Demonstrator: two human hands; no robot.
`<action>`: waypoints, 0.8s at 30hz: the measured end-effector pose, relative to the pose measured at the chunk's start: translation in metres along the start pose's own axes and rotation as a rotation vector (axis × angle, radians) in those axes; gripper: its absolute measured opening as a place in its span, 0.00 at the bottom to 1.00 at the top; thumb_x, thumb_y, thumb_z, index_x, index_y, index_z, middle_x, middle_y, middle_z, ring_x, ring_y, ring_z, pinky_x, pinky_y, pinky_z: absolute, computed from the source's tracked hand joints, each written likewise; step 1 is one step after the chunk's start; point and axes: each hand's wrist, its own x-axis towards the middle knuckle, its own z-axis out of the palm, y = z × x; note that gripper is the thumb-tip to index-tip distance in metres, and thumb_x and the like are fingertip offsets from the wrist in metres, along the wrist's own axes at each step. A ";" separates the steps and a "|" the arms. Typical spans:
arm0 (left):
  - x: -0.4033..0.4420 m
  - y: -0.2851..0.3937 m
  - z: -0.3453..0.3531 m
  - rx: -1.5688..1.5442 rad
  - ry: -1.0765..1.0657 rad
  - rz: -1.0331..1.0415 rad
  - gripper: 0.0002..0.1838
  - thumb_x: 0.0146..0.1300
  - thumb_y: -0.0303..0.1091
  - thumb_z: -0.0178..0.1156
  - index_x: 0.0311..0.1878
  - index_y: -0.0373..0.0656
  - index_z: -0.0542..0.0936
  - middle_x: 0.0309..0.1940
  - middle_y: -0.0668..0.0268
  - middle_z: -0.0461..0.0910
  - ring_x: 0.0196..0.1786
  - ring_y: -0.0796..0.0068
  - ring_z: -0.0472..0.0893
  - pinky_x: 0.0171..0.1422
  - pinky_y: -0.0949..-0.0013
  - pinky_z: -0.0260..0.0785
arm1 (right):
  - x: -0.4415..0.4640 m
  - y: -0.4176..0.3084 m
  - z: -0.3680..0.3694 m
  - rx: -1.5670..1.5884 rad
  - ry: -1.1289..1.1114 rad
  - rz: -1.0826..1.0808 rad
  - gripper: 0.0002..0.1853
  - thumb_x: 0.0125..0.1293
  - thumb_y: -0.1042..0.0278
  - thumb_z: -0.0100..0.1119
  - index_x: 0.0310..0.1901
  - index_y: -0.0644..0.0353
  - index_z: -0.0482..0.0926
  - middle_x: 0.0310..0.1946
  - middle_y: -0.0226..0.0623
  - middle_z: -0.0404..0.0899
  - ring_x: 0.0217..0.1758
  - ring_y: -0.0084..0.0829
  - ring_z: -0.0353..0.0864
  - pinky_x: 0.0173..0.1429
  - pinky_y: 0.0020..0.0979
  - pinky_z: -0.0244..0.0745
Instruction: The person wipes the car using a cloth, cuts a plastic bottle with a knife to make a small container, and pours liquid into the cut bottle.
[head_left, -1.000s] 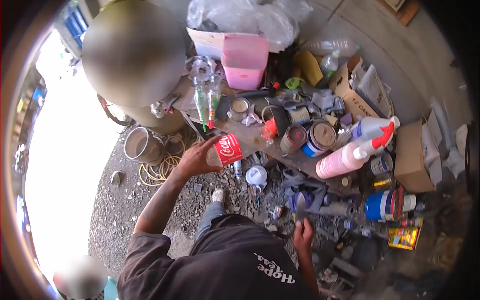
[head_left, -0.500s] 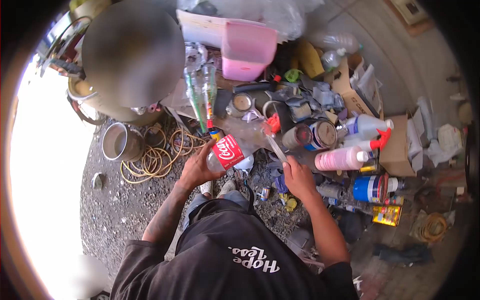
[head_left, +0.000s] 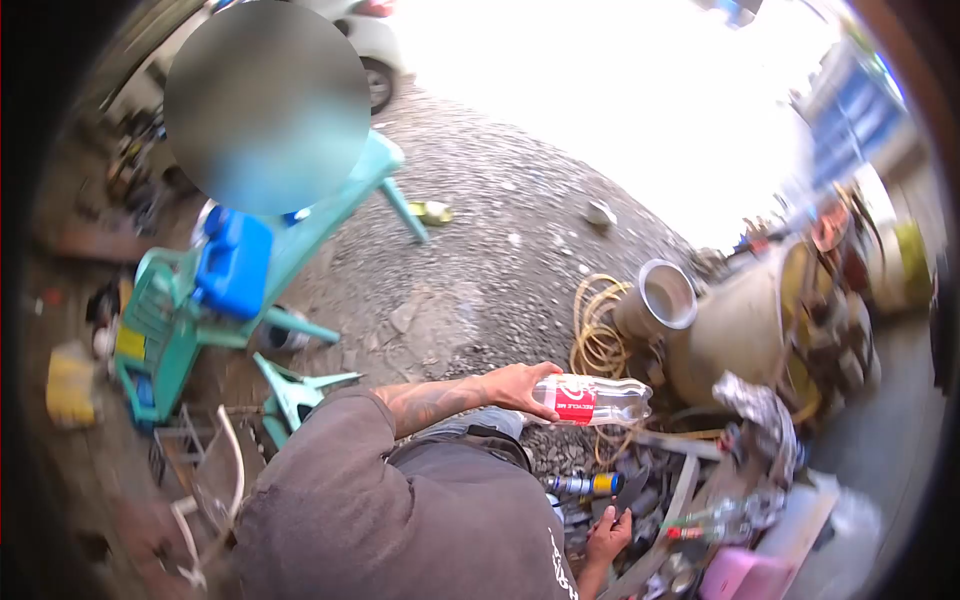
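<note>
View has just swung round: I now get the turquoise table (head_left: 378,160) beyond the left hand (head_left: 522,390), off to its left. That hand grips the clear bottle (head_left: 618,402) at its red-labelled end, the rest sticking out to the hand's right. Right hand (head_left: 607,538) is curled on the knife (head_left: 632,488), blade now apart from the bottle (half a second ago it was up near it). So I read no blade contact at present. Hose coil (head_left: 598,335) and metal pot (head_left: 668,298) sit ahead of the left hand, to its right.
</note>
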 end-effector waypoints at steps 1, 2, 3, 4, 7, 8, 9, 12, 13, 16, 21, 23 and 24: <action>-0.015 -0.015 -0.013 -0.003 0.076 -0.055 0.53 0.43 0.64 0.71 0.69 0.45 0.63 0.54 0.45 0.78 0.56 0.47 0.79 0.61 0.56 0.69 | 0.026 0.012 0.004 -0.098 -0.081 -0.074 0.12 0.70 0.64 0.54 0.41 0.67 0.76 0.18 0.29 0.72 0.19 0.20 0.71 0.23 0.27 0.64; -0.033 -0.028 -0.025 0.039 0.194 -0.074 0.53 0.42 0.65 0.71 0.69 0.46 0.63 0.55 0.47 0.78 0.56 0.48 0.79 0.62 0.56 0.70 | 0.043 -0.002 0.012 -0.072 -0.130 -0.096 0.11 0.69 0.66 0.54 0.40 0.68 0.77 0.21 0.28 0.74 0.22 0.20 0.70 0.26 0.27 0.64; -0.051 -0.042 -0.039 0.029 0.237 -0.090 0.53 0.42 0.65 0.71 0.69 0.46 0.63 0.55 0.47 0.78 0.56 0.48 0.79 0.62 0.56 0.70 | 0.061 -0.008 0.022 -0.039 -0.170 -0.138 0.11 0.70 0.66 0.54 0.41 0.68 0.77 0.25 0.29 0.75 0.24 0.20 0.69 0.28 0.27 0.65; -0.071 -0.055 -0.057 0.017 0.382 -0.144 0.54 0.41 0.66 0.72 0.69 0.47 0.63 0.55 0.48 0.78 0.56 0.50 0.79 0.62 0.56 0.70 | 0.068 -0.044 0.034 -0.014 -0.237 -0.067 0.11 0.69 0.66 0.54 0.42 0.68 0.77 0.25 0.28 0.76 0.25 0.21 0.69 0.30 0.27 0.66; -0.118 -0.109 -0.112 0.028 0.664 -0.372 0.55 0.39 0.63 0.75 0.69 0.49 0.63 0.57 0.52 0.76 0.59 0.54 0.78 0.64 0.56 0.70 | 0.108 -0.084 0.084 -0.248 -0.368 -0.296 0.10 0.69 0.68 0.52 0.46 0.65 0.78 0.23 0.27 0.73 0.25 0.19 0.68 0.30 0.27 0.65; -0.135 -0.129 -0.132 0.073 0.781 -0.368 0.55 0.37 0.60 0.77 0.69 0.49 0.63 0.58 0.53 0.76 0.59 0.54 0.78 0.64 0.56 0.70 | 0.114 -0.120 0.111 -0.355 -0.405 -0.419 0.10 0.69 0.69 0.52 0.47 0.64 0.78 0.22 0.27 0.72 0.23 0.18 0.67 0.28 0.26 0.64; -0.149 -0.151 -0.149 0.113 0.887 -0.361 0.55 0.36 0.57 0.78 0.68 0.49 0.63 0.58 0.54 0.75 0.59 0.54 0.77 0.63 0.56 0.70 | 0.117 -0.149 0.139 -0.294 -0.504 -0.304 0.10 0.69 0.68 0.52 0.47 0.64 0.78 0.21 0.28 0.71 0.22 0.17 0.66 0.27 0.26 0.63; -0.182 -0.194 -0.206 0.116 1.032 -0.367 0.52 0.35 0.49 0.80 0.66 0.50 0.64 0.59 0.55 0.74 0.60 0.52 0.76 0.63 0.55 0.70 | 0.142 -0.189 0.231 -0.381 -0.655 -0.348 0.07 0.69 0.69 0.52 0.41 0.63 0.77 0.14 0.26 0.70 0.15 0.16 0.67 0.19 0.25 0.63; -0.188 -0.210 -0.224 0.123 1.065 -0.362 0.51 0.35 0.46 0.79 0.65 0.50 0.64 0.58 0.56 0.73 0.59 0.52 0.75 0.64 0.54 0.70 | 0.152 -0.203 0.264 -0.423 -0.726 -0.388 0.09 0.68 0.67 0.54 0.41 0.65 0.76 0.14 0.29 0.71 0.16 0.17 0.68 0.21 0.28 0.64; -0.188 -0.256 -0.282 0.161 1.123 -0.352 0.48 0.35 0.42 0.78 0.63 0.51 0.64 0.57 0.57 0.72 0.60 0.51 0.74 0.64 0.54 0.69 | 0.161 -0.261 0.362 -0.572 -0.790 -0.547 0.11 0.67 0.65 0.55 0.42 0.65 0.76 0.16 0.38 0.71 0.19 0.26 0.70 0.27 0.34 0.65; -0.171 -0.309 -0.366 0.158 1.174 -0.388 0.48 0.33 0.39 0.79 0.62 0.50 0.64 0.58 0.58 0.68 0.64 0.53 0.70 0.64 0.53 0.68 | 0.163 -0.341 0.493 -0.615 -0.836 -0.710 0.13 0.68 0.65 0.52 0.51 0.61 0.74 0.23 0.52 0.77 0.29 0.52 0.79 0.35 0.47 0.69; -0.157 -0.342 -0.395 0.216 1.190 -0.357 0.52 0.33 0.39 0.80 0.66 0.52 0.63 0.59 0.59 0.66 0.63 0.53 0.70 0.63 0.54 0.68 | 0.163 -0.378 0.534 -0.647 -0.863 -0.712 0.15 0.68 0.66 0.50 0.54 0.61 0.72 0.26 0.56 0.78 0.33 0.56 0.79 0.39 0.51 0.69; -0.151 -0.353 -0.410 0.240 1.167 -0.380 0.55 0.33 0.39 0.80 0.68 0.53 0.62 0.59 0.60 0.66 0.62 0.54 0.70 0.63 0.55 0.68 | 0.167 -0.396 0.555 -0.671 -0.892 -0.720 0.17 0.68 0.67 0.48 0.56 0.61 0.70 0.30 0.61 0.79 0.38 0.60 0.79 0.43 0.55 0.69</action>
